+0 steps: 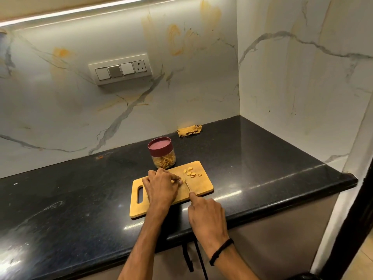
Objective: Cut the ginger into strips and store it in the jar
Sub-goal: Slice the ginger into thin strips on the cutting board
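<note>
Our right hand (205, 216) is closed round the knife (187, 186). The handle is hidden in the palm and the forefinger is stretched forward along the back of the thin blade. The blade rests on the cutting board (201, 184) and points away from us. There is a black band (221, 251) on that wrist.

Our left hand (161, 185) lies just to the left of the blade, knuckles up. Its fingers are curled and the tips are bunched right beside the steel, pinning a ginger piece (183, 180). We can see only a pale yellow sliver of it past the fingertips.

Farther up the board, near its far right corner, lie a few round ginger slices (190, 172), apart from both hands. The board is light wood with a handle slot at its left end, and it lies at an angle on the black counter (262, 162).

The jar (163, 158) stands upright just behind the board's far edge. Its maroon lid (159, 144) is on, and we can see yellow ginger strips (164, 161) through the clear wall. A crumpled yellow cloth (189, 130) lies on the counter against the marble wall, and a switch panel (121, 70) is mounted higher up.
</note>
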### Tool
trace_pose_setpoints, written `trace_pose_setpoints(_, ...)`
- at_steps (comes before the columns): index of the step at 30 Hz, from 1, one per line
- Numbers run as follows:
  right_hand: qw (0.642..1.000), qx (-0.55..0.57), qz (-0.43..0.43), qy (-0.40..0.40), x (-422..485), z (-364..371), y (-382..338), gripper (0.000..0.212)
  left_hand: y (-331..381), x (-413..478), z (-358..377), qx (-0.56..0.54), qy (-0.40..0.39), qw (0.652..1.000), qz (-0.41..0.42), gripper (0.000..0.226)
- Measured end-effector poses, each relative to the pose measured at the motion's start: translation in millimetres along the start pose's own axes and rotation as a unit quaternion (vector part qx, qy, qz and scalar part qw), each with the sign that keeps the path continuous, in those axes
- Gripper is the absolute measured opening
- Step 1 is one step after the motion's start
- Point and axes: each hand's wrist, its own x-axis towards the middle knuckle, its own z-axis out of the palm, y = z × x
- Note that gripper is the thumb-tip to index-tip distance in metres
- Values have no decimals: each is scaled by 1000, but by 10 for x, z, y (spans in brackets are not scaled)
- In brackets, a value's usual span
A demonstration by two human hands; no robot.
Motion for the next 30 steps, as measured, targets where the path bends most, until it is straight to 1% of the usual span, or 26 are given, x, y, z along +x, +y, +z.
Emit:
trace_pose_setpoints(3,999,46,8,15,-37,-99,62,39,-8,-5,5,4,6,1000,-1,30)
trace_pose_setpoints(6,997,64,15,32,46,-121,42,39,-11,-15,-3,2,12,1000,-8,30)
trace_pose_setpoints(10,996,83,9,19,174,-53,0,41,-18,-15,1,-10,7,1000,-17,30)
trace_pose_setpoints(21,997,72,-7,15,242,-29,-31,41,-34,2,3,-13,-5,1000,-22,31)
trace_pose_setpoints(30,1000,-19,-1,-19,330,14,-137,36,-28,1,-2,-9,-4,1000,-21,31)
